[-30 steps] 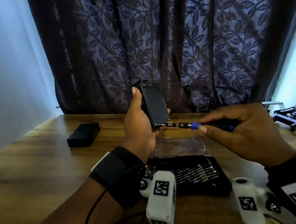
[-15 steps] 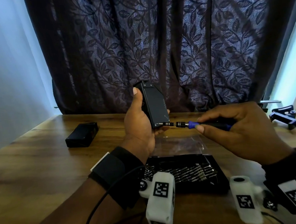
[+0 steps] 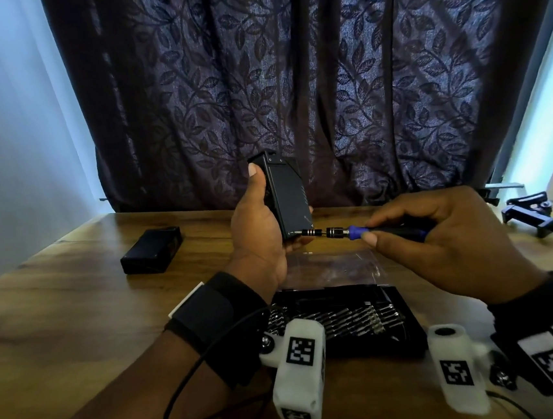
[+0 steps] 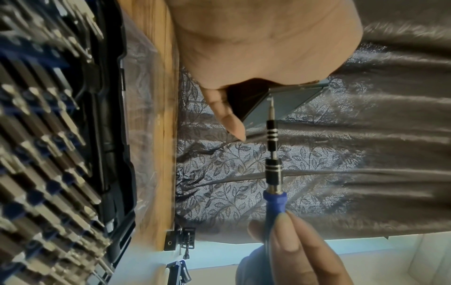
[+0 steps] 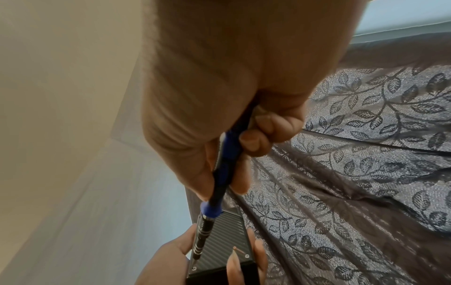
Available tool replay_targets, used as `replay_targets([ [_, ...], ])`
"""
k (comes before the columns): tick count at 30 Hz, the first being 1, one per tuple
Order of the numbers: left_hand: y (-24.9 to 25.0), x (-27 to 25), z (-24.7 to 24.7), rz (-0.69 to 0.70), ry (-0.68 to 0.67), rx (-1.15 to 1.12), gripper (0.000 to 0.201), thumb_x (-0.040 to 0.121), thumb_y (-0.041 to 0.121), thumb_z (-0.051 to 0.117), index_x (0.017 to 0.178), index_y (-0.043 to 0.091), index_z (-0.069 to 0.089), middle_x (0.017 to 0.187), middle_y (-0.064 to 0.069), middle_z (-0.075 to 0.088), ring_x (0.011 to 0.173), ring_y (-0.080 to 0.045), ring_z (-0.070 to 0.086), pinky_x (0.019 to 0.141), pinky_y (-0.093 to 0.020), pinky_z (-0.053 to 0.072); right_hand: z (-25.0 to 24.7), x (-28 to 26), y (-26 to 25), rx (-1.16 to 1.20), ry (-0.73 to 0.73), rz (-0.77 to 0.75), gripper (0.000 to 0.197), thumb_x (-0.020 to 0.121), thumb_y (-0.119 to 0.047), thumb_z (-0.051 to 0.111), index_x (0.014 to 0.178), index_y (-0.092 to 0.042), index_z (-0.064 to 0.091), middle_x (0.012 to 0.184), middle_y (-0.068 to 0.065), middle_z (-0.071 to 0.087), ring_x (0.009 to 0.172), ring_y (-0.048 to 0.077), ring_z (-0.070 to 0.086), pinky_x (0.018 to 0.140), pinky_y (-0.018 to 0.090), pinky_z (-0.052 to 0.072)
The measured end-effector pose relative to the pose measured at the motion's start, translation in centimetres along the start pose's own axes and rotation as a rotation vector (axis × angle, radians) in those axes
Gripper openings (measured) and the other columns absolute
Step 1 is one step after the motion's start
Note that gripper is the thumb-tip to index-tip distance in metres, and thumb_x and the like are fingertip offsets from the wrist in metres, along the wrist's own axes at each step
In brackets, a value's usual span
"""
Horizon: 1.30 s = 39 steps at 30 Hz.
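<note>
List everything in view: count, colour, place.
box: 2, black, one held upright, one lying at left
screwdriver: 1, blue-black, tip at held box's lower corner
bit case: 1, black, open, nearest
clamp: 1, blue-black, far right
curtain: 1, dark leaf-patterned, behind
table: 1, brown wood, under all
wrist camera: 2, white, under wrists
left hand: 1, grips box
right hand: 1, pinches screwdriver

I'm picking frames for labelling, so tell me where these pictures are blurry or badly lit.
Head view: dim, the box dark against the curtain but sharp. Left wrist view: bit tray blurred, screwdriver crisp. Right wrist view: right hand close and soft.
</note>
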<state>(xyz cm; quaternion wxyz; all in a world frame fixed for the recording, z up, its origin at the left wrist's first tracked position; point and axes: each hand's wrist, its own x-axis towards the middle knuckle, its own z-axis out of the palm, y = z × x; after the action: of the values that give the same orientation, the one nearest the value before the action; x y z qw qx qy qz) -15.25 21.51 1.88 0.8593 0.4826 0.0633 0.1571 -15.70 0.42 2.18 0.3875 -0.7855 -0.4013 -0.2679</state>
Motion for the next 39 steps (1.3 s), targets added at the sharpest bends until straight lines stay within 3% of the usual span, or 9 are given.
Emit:
replay_targets([
  [2, -0.07, 0.05, -0.04, -0.011, -0.012, 0.006, 0.058, 0.099, 0.065, 0.047, 0.076, 0.020, 0.077, 0.075, -0.006, 0.077, 0.083, -0.034, 0.070, 0.091, -0.060, 0.053, -0.02, 0.00, -0.08, -0.005, -0.001, -0.002, 0.011, 0.080, -0.027, 0.080, 0.090, -0.030, 0.078, 0.085, -0.020, 0.075, 0.074, 0.002, 0.072, 0.065, 0.008, 0.049],
  [5, -0.08, 0.23, -0.09, -0.012, -0.016, 0.004, 0.053, 0.099, 0.066, 0.047, 0.088, 0.020, 0.073, 0.076, -0.005, 0.077, 0.082, -0.032, 0.070, 0.077, -0.046, 0.056, -0.04, 0.01, 0.11, -0.014, -0.006, 0.006, 0.012, 0.080, -0.024, 0.082, 0.090, -0.030, 0.079, 0.084, -0.019, 0.075, 0.073, 0.005, 0.072, 0.065, 0.012, 0.052],
  [7, -0.10, 0.29, -0.12, 0.002, -0.012, 0.013, 0.054, 0.099, 0.066, 0.047, 0.088, 0.021, 0.074, 0.078, -0.005, 0.077, 0.082, -0.032, 0.071, 0.081, -0.049, 0.057, -0.05, -0.03, 0.27, -0.021, -0.003, 0.009, 0.011, 0.080, -0.023, 0.083, 0.090, -0.028, 0.080, 0.082, -0.018, 0.075, 0.073, 0.005, 0.072, 0.064, 0.016, 0.053],
  [12, -0.20, 0.34, -0.17, 0.012, -0.018, 0.039, 0.062, 0.099, 0.067, 0.045, 0.067, 0.028, 0.082, 0.077, -0.004, 0.077, 0.084, -0.033, 0.071, 0.095, -0.062, 0.052, -0.01, 0.00, 0.51, -0.030, 0.008, 0.016, 0.009, 0.080, -0.022, 0.084, 0.088, -0.024, 0.081, 0.081, -0.016, 0.076, 0.072, 0.006, 0.072, 0.063, 0.020, 0.055],
  [25, -0.49, 0.59, -0.18, 0.027, -0.005, 0.049, 0.050, 0.098, 0.068, 0.047, 0.097, 0.025, 0.073, 0.084, -0.003, 0.079, 0.081, -0.029, 0.075, 0.090, -0.060, 0.057, -0.07, -0.04, 0.39, -0.029, 0.014, 0.040, 0.010, 0.080, -0.022, 0.085, 0.088, -0.022, 0.081, 0.079, -0.013, 0.076, 0.071, 0.008, 0.072, 0.063, 0.020, 0.055],
  [30, -0.69, 0.66, -0.22, 0.017, -0.012, 0.061, 0.055, 0.097, 0.070, 0.047, 0.108, 0.022, 0.072, 0.090, -0.007, 0.080, 0.084, -0.033, 0.075, 0.069, -0.043, 0.059, -0.08, -0.02, 0.30, -0.044, 0.014, 0.047, 0.009, 0.079, -0.022, 0.085, 0.088, -0.022, 0.081, 0.078, -0.013, 0.076, 0.070, 0.007, 0.072, 0.061, 0.018, 0.054],
  [34, -0.69, 0.70, -0.28, 0.017, -0.024, 0.051, 0.059, 0.097, 0.070, 0.046, 0.109, 0.019, 0.073, 0.091, -0.011, 0.079, 0.081, -0.032, 0.073, 0.059, -0.037, 0.057, -0.08, 0.02, 0.24, -0.044, -0.002, 0.056, 0.009, 0.080, -0.022, 0.084, 0.088, -0.022, 0.081, 0.078, -0.013, 0.076, 0.070, 0.005, 0.072, 0.062, 0.013, 0.051],
  [37, -0.79, 0.82, -0.25, 0.031, -0.028, 0.048, 0.064, 0.097, 0.069, 0.048, 0.119, 0.013, 0.071, 0.108, -0.020, 0.076, 0.081, -0.033, 0.071, 0.046, -0.029, 0.052, -0.18, 0.03, 0.10, -0.065, -0.016, 0.050, 0.008, 0.081, -0.024, 0.083, 0.088, -0.023, 0.081, 0.077, -0.013, 0.075, 0.069, 0.005, 0.072, 0.061, 0.018, 0.053],
  [39, -0.85, 0.88, -0.19, 0.056, -0.033, 0.026, 0.063, 0.098, 0.066, 0.050, 0.124, 0.012, 0.070, 0.116, -0.022, 0.073, 0.082, -0.031, 0.070, 0.049, -0.030, 0.055, -0.24, 0.04, -0.04, -0.084, -0.021, 0.041, 0.008, 0.081, -0.027, 0.082, 0.088, -0.023, 0.080, 0.076, -0.013, 0.075, 0.067, 0.006, 0.071, 0.059, 0.020, 0.054],
])
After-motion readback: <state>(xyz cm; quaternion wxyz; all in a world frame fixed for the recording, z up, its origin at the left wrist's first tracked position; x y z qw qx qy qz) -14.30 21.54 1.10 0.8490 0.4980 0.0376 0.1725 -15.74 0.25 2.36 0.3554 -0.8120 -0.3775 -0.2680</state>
